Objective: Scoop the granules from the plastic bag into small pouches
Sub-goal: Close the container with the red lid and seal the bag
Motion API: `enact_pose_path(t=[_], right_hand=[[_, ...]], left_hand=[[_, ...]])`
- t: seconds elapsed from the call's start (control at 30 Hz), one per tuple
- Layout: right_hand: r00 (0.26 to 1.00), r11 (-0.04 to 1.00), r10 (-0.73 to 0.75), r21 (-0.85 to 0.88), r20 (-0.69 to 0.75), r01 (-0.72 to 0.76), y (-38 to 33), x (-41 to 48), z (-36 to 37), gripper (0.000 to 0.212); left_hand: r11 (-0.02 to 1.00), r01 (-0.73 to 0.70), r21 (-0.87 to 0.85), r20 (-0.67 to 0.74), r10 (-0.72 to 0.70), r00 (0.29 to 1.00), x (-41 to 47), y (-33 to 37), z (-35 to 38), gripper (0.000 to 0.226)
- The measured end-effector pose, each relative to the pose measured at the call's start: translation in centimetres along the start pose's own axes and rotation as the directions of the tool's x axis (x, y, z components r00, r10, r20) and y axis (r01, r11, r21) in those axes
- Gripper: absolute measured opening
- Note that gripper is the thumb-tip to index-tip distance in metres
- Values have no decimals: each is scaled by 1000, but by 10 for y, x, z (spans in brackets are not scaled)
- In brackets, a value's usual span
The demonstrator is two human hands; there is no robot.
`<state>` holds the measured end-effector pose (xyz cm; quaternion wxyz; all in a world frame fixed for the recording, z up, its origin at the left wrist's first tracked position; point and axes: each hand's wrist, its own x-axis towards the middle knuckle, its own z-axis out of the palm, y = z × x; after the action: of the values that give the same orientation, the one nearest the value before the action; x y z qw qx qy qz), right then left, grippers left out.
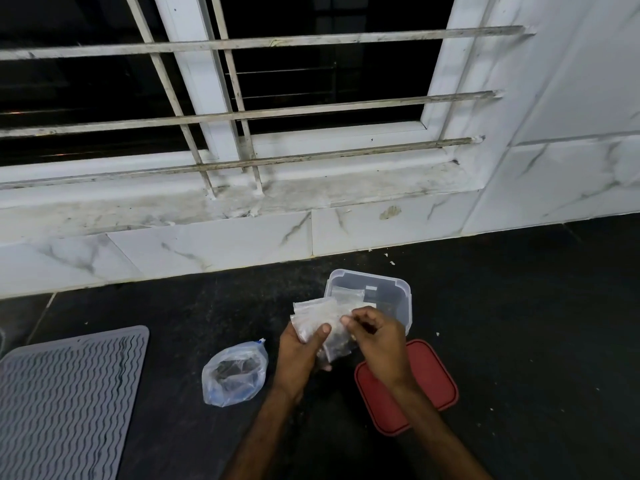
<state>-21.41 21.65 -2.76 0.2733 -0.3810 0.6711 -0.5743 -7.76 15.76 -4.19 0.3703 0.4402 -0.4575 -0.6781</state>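
Left hand (pixel 299 351) grips crinkly clear pouches (pixel 317 315), right hand (pixel 375 341) pinches their edge, above dark speckled stone (pixel 519 323) near white veined tiles (pixel 207 247).

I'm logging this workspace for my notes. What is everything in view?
small pouches: a stack, number unclear, clear, in the hands
plastic bag: one, clear with dark granules, on the dark surface left of the hands
container: one, clear, just behind the hands
lid: one, red, partly hidden by the right forearm
mat: one, grey, lower left
window bars: several, white, above
left hand: grips the pouches
right hand: pinches at the stack's top
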Motion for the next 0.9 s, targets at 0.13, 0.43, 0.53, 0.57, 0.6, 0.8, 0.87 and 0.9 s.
enact_pose_path(t=[0.13,0.43,0.53,0.57,0.6,0.8,0.87,0.9], right_hand=[[994,995,75,78,-83,-69,0,15,-9,3],[951,936,240,-212,-193,-279,37,88,-46,8],[966,763,225,-594,-126,-255,51,102,-41,14],[967,701,241,-675,-78,-229,51,105,-36,15],[964,651,264,-733,-26,-198,52,108,-31,18],[955,368,285,-929,76,-36,62,107,-18,29],[947,266,302,-964,109,26,54,106,-15,31],[943,233,311,-971,122,49,48,105,-14,32]], left_hand=[[1000,25,-12,50,-24,998,-2,0,1,27],[986,146,-79,61,-142,988,2,0,-13,39],[986,143,-83,21,-142,990,6,-2,-18,43],[985,146,-92,11,-146,989,7,-3,-20,45],[985,147,-93,11,-147,989,8,-3,-21,45],[988,121,-96,0,-121,993,4,0,-26,33],[992,98,-80,-6,-99,995,3,4,-28,32],[994,82,-68,-6,-83,997,2,5,-29,32]])
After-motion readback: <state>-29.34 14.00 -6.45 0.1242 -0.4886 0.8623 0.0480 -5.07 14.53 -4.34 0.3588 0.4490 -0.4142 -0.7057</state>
